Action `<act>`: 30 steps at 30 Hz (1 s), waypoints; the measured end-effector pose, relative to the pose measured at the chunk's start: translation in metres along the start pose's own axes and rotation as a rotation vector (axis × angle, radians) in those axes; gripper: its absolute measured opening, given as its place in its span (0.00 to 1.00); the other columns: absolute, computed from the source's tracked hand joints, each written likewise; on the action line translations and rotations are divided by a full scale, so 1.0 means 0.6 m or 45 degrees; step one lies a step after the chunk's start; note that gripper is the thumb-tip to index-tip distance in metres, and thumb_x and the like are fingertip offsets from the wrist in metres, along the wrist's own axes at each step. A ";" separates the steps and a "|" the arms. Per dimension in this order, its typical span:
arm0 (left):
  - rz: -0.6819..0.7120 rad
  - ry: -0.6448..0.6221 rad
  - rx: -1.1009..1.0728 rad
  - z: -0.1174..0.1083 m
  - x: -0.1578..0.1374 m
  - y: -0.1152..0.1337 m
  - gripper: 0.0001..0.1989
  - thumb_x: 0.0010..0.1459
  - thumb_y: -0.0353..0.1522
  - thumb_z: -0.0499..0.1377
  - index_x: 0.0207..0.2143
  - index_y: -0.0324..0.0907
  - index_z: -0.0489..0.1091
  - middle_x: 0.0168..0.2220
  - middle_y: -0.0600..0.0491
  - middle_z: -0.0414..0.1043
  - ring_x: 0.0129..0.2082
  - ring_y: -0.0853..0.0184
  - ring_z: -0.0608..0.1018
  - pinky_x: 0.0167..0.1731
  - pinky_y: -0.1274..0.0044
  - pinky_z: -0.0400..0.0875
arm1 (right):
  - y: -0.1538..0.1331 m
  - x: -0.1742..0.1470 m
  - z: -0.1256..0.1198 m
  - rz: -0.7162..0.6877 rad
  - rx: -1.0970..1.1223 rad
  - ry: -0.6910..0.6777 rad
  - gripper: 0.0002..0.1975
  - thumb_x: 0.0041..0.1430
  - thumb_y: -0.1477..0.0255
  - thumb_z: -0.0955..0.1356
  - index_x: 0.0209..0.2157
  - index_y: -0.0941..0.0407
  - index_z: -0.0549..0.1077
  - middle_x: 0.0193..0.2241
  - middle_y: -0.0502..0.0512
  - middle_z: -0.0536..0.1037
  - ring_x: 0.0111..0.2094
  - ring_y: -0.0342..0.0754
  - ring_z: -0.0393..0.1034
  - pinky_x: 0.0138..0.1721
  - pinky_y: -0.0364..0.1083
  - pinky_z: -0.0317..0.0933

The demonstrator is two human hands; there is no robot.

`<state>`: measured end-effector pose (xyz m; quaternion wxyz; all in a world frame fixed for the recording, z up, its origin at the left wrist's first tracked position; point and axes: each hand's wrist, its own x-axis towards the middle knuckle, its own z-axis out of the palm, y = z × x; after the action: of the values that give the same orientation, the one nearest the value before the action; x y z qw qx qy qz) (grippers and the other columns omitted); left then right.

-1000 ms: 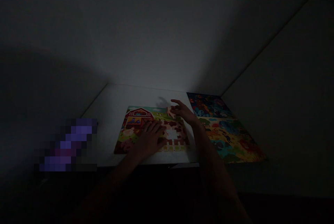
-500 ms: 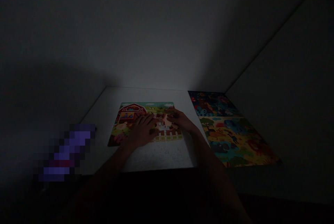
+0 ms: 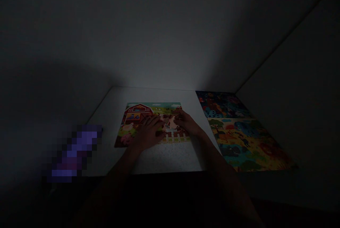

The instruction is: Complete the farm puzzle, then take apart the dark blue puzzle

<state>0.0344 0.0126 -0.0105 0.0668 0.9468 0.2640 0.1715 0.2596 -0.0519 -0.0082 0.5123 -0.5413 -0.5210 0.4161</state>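
Observation:
A farm picture (image 3: 139, 109) with a red barn, animals and a white fence lies on the white table; it looks like a jigsaw puzzle. My left hand (image 3: 150, 132) rests flat on its middle, fingers outstretched, covering part of the scene. At the picture's right side, my right hand (image 3: 187, 121) is bent down with its fingers curled together close to the surface. What those fingertips hold, if anything, is hidden in the dim light.
To the right lie a dark blue picture (image 3: 223, 104) and, nearer me, a savanna animal picture (image 3: 247, 143). A blurred-out purple shape (image 3: 77, 153) sits at the table's left edge. Behind the white table (image 3: 164, 160) rises a plain wall (image 3: 159, 43).
The view has shifted slightly, so everything sits a little further right. My left hand stays flat on the farm picture, and my right hand stays curled at its right side.

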 end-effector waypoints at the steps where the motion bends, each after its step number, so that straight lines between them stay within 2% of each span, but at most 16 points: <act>1: 0.000 0.002 0.000 0.000 0.000 0.000 0.22 0.61 0.41 0.58 0.57 0.49 0.66 0.63 0.51 0.63 0.64 0.57 0.63 0.64 0.60 0.53 | -0.001 -0.001 0.000 0.011 -0.011 -0.013 0.21 0.50 0.65 0.70 0.46 0.55 0.68 0.34 0.49 0.72 0.32 0.44 0.67 0.34 0.44 0.64; 10: 0.000 0.039 0.026 0.003 0.002 -0.001 0.18 0.62 0.40 0.57 0.53 0.47 0.70 0.61 0.50 0.66 0.62 0.57 0.65 0.63 0.60 0.54 | -0.004 -0.001 0.001 0.026 -0.006 0.056 0.14 0.49 0.68 0.70 0.40 0.55 0.74 0.32 0.49 0.73 0.30 0.42 0.68 0.31 0.42 0.64; 14: 0.009 0.040 0.041 0.002 0.002 -0.001 0.18 0.62 0.40 0.58 0.52 0.46 0.71 0.60 0.49 0.67 0.61 0.57 0.66 0.63 0.60 0.55 | 0.002 0.000 0.000 0.052 0.033 0.077 0.16 0.48 0.68 0.71 0.41 0.55 0.76 0.31 0.49 0.75 0.28 0.42 0.67 0.29 0.41 0.63; 18: -0.004 0.052 0.033 0.002 0.002 0.001 0.17 0.62 0.40 0.58 0.52 0.47 0.71 0.60 0.50 0.67 0.61 0.56 0.66 0.63 0.60 0.55 | 0.000 -0.005 0.000 0.127 0.003 0.011 0.18 0.49 0.66 0.70 0.44 0.55 0.78 0.35 0.52 0.78 0.28 0.43 0.68 0.27 0.43 0.65; 24: -0.009 0.047 0.005 0.000 0.002 0.001 0.16 0.63 0.39 0.56 0.52 0.47 0.71 0.60 0.50 0.67 0.61 0.56 0.66 0.63 0.59 0.55 | -0.006 -0.006 0.007 0.051 0.014 -0.061 0.15 0.47 0.68 0.72 0.39 0.55 0.78 0.45 0.55 0.79 0.40 0.49 0.72 0.40 0.48 0.68; 30: -0.010 0.029 0.019 0.001 0.002 0.000 0.16 0.63 0.39 0.55 0.53 0.47 0.70 0.60 0.51 0.67 0.62 0.59 0.66 0.64 0.61 0.54 | 0.001 -0.007 0.008 0.044 -0.009 -0.127 0.15 0.48 0.71 0.71 0.41 0.56 0.77 0.46 0.57 0.78 0.39 0.48 0.71 0.40 0.48 0.66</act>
<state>0.0356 0.0131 -0.0108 0.0573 0.9443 0.2696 0.1799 0.2543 -0.0554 -0.0095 0.4765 -0.5306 -0.5380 0.4494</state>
